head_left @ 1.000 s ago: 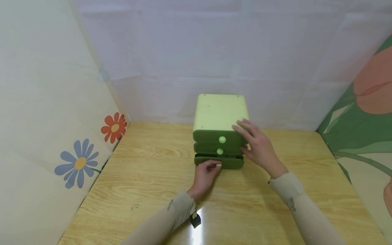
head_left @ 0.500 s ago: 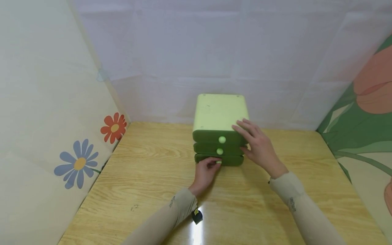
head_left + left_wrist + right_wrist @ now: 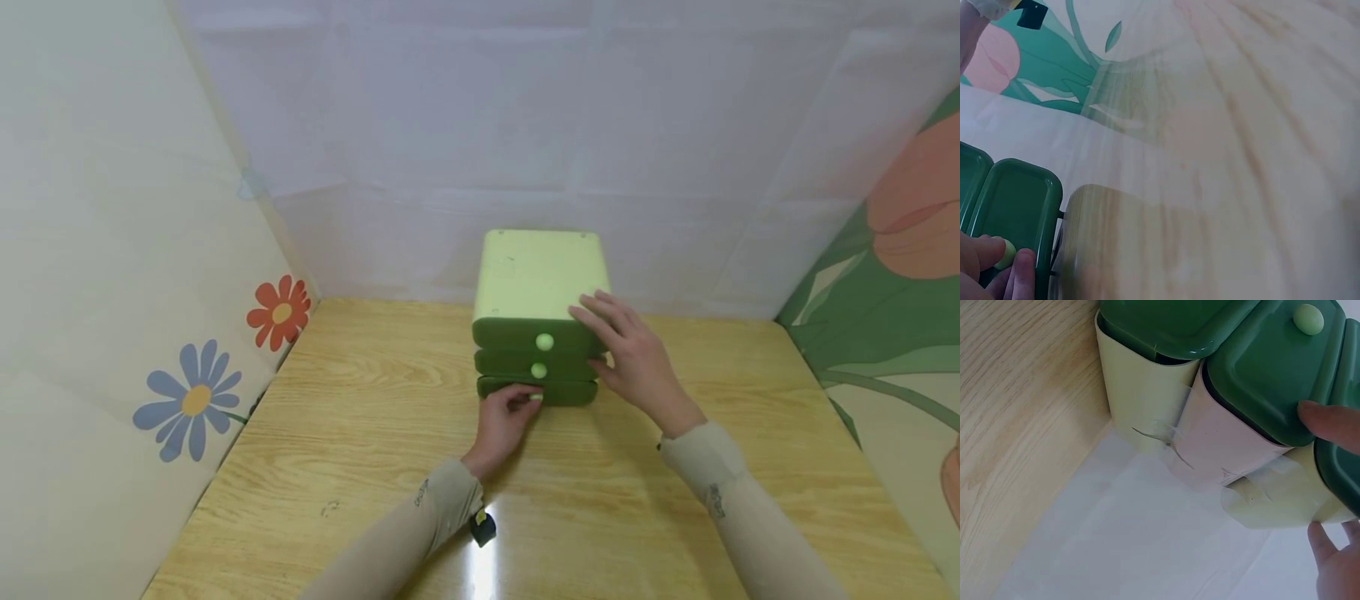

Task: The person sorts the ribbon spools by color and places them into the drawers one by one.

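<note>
In the head view, a small three-drawer cabinet [image 3: 540,271] with a pale green top stands on the table, each dark green drawer front bearing a pale round knob. My left hand [image 3: 501,425] pinches the knob [image 3: 1005,255] of the bottom drawer [image 3: 570,393] between thumb and fingers. That drawer front sits pushed in, nearly level with those above. My right hand [image 3: 637,362] rests at the cabinet's right front corner, fairly straight fingers on the top. Its thumb [image 3: 1332,425] touches the edge of the middle drawer front [image 3: 1266,369], seen in the right wrist view.
The cabinet stands on a wood-grain table [image 3: 360,433], near a white cloth backdrop [image 3: 450,125]. A flower-printed panel [image 3: 90,250] borders the left side, and a tulip-printed one [image 3: 900,292] the right. Clear tape [image 3: 1172,425] spans the cabinet's side.
The bottom drawer, slightly pulled out a second ago, has been pushed in by my left hand, which moved a little forward with its knob. My right hand has stayed put.
</note>
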The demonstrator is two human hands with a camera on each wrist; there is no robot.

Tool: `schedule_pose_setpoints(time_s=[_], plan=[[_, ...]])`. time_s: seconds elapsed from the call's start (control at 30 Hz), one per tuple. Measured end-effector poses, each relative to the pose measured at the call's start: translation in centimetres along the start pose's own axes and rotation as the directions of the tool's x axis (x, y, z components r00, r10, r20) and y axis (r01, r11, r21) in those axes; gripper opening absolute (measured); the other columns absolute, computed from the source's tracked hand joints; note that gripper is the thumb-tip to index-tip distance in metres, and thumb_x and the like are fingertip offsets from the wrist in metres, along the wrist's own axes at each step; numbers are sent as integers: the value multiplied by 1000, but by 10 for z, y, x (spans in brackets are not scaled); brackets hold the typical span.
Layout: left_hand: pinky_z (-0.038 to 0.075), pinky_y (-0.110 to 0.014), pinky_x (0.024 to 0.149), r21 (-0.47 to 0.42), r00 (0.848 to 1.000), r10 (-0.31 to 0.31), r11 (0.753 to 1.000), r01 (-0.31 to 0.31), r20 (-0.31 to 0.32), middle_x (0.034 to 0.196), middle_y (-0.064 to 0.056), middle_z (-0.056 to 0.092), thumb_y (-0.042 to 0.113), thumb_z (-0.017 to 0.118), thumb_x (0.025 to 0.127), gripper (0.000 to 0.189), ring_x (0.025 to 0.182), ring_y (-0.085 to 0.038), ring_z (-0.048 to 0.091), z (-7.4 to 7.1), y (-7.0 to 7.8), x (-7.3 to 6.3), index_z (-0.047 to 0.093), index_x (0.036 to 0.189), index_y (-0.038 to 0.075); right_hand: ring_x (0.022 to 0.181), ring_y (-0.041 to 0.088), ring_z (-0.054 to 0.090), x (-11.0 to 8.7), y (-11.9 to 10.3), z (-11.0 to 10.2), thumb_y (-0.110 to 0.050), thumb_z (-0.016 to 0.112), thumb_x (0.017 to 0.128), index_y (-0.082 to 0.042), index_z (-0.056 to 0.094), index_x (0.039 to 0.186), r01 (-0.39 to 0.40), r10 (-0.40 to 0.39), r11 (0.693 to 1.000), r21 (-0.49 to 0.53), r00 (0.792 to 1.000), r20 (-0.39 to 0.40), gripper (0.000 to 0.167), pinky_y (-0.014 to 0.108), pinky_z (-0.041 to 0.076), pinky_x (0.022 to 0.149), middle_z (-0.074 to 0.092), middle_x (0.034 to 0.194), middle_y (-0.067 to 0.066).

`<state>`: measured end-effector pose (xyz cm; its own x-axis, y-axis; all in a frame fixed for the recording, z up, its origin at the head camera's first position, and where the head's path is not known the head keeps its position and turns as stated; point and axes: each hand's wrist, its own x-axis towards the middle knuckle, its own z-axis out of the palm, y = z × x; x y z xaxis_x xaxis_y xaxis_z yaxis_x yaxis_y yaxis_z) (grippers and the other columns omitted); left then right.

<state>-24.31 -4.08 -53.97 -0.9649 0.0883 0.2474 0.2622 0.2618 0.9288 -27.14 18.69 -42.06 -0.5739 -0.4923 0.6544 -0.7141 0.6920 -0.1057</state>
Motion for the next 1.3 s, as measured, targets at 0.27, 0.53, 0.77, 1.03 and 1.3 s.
schedule_pose_setpoints(time_s=[0.27, 0.53, 0.77, 1.03, 1.3], plan=[[59, -25, 82, -14, 1000, -7, 1000, 7, 2, 102, -13, 78, 4, 74, 95, 12, 92, -28, 73, -1, -2, 0, 78, 106, 4, 149, 36, 40, 1, 0, 1, 3, 94, 68, -18, 48, 154, 1, -1, 1000, -10, 1000, 2, 99, 61, 51, 106, 47, 158, 10], [58, -25, 83, -4, 1000, -9, 1000, 9, -5, 102, -13, 78, 4, 74, 94, 12, 93, -28, 73, -1, -1, 0, 78, 105, 4, 148, 36, 41, 2, -1, 1, 3, 94, 67, -17, 49, 153, 0, 0, 1000, -7, 1000, 5, 99, 60, 50, 107, 47, 157, 10], [58, -26, 83, -11, 1000, -11, 1000, 11, -5, 99, -13, 77, 4, 74, 94, 12, 93, -27, 72, -1, 2, -1, 78, 105, 4, 148, 36, 40, 2, 0, 1, 4, 94, 66, -16, 49, 153, 1, -1, 1000, 0, 1000, 5, 100, 60, 49, 109, 47, 157, 11], [59, -25, 82, 9, 1000, -12, 1000, 12, 24, 104, -11, 77, 4, 74, 95, 14, 92, -22, 71, -3, -1, 0, 78, 108, 6, 148, 37, 40, 2, 0, 1, 3, 94, 67, -16, 48, 153, 6, -6, 1000, -7, 1000, 6, 99, 61, 50, 106, 47, 157, 11], [56, -42, 103, 18, 978, -33, 999, 30, 206, 127, -11, 71, 12, 64, 103, 29, 117, -27, 68, -13, 2, -7, 67, 132, 10, 148, 38, 40, 0, 5, 0, 3, 94, 67, -16, 48, 154, 15, -15, 1000, -8, 1000, 1, 100, 61, 51, 105, 46, 158, 12]])
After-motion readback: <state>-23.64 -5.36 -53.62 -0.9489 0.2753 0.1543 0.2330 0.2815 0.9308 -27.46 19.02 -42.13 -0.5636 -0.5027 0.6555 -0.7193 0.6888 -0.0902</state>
